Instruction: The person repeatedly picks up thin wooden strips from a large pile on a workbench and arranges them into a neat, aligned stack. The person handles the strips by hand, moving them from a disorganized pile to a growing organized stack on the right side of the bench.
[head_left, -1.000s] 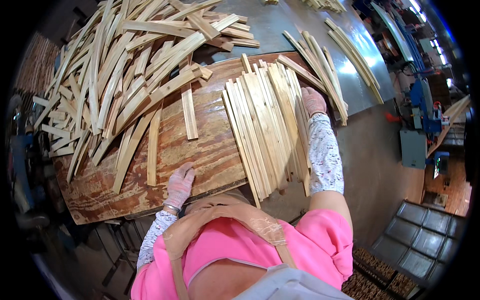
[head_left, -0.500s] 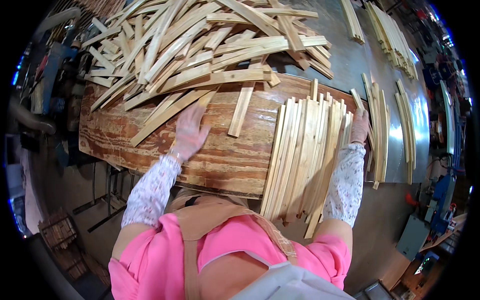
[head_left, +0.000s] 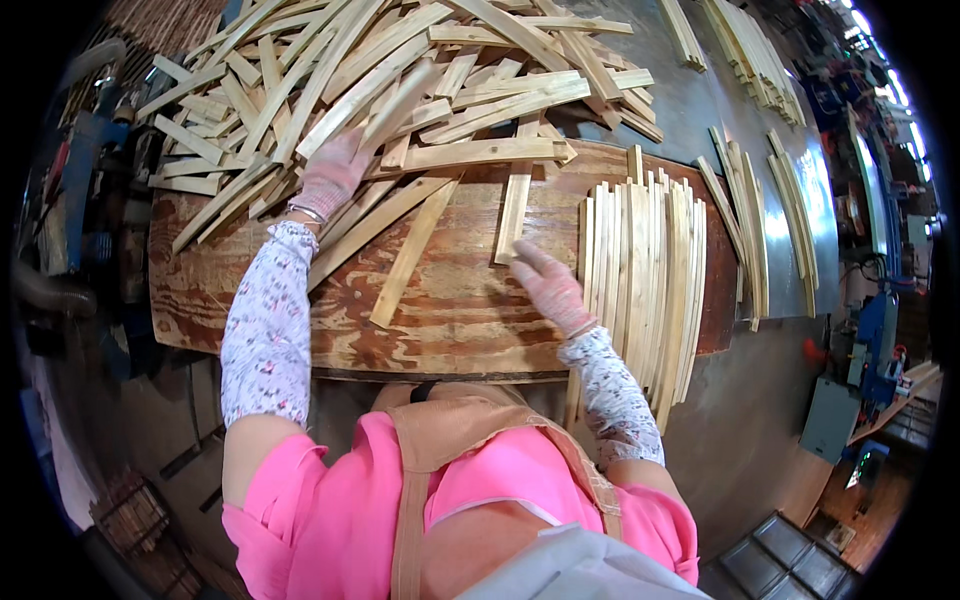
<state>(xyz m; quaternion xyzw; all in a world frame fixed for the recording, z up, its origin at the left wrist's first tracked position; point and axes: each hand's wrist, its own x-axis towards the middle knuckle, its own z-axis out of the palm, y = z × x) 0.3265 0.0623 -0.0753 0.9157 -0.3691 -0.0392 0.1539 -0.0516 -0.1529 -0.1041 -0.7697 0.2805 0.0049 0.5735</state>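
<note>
My left hand (head_left: 334, 178), in a pale pink work glove, is at the lower left side of a heap of loose wooden strips (head_left: 490, 150). Its fingers are closed around the lower end of one wooden strip (head_left: 400, 105), which looks smeared by motion. My right hand (head_left: 556, 292), gloved too, has its fingers stretched out beside the near end of another strip (head_left: 513, 215) that pokes out of the heap; whether they touch it is hard to tell. Just right of this hand lies a row of strips (head_left: 640, 260) laid side by side, overhanging the table's near edge.
The worn wooden tabletop (head_left: 470, 330) carries the heap and the row. One loose strip (head_left: 412, 260) slants across its middle. Beyond it, a metal-topped table (head_left: 715, 130) bears several bundles of strips (head_left: 750, 60). Machinery (head_left: 870, 350) stands far right.
My left hand has moved up and left into the heap and taken hold of a strip. My right hand has left the row's right side and come across to its left. One strip now slants separately.
</note>
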